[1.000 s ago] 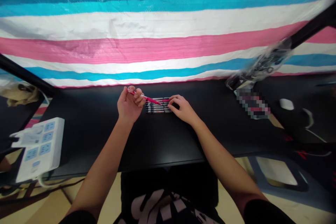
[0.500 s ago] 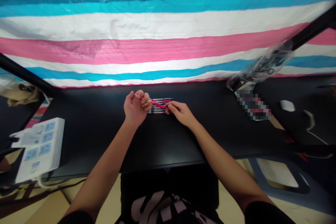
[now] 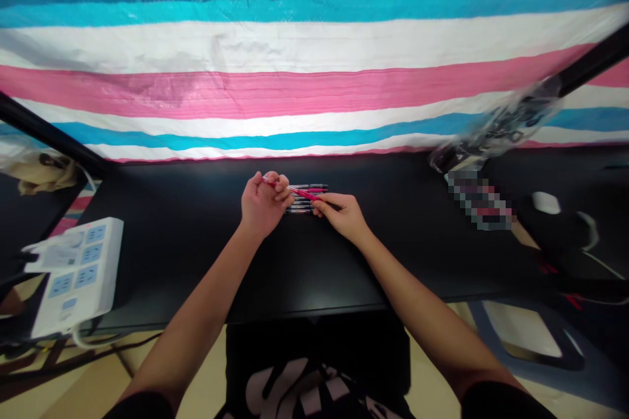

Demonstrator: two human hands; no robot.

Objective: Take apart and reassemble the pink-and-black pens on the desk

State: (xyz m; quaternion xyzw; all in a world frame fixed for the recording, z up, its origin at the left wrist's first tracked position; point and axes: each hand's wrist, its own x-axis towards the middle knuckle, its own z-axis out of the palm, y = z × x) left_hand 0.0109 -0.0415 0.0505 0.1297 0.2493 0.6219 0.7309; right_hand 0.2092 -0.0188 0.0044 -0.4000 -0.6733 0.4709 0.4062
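Observation:
Between my two hands a red pen (image 3: 305, 194) slants down to the right, held above the black table. My left hand (image 3: 265, 205) is palm up with its fingers curled round the pen's left end. At the pen's right end, my right hand (image 3: 344, 215) pinches it between thumb and fingers. Below and behind it lie several pens (image 3: 299, 203) side by side in a row, most with dark ends and one with a red end. My hands partly cover this row.
A white power strip (image 3: 83, 278) with a plug in it stands at the table's left. A plastic-wrapped bundle (image 3: 506, 121) and a blurred-out object (image 3: 481, 201) lie at the right, near a white mouse (image 3: 546, 203). A striped sheet (image 3: 314, 91) hangs behind the black table (image 3: 196, 177).
Both hands and the red pen have shifted slightly right in the picture, as has much of the scene. The grip of each hand looks the same.

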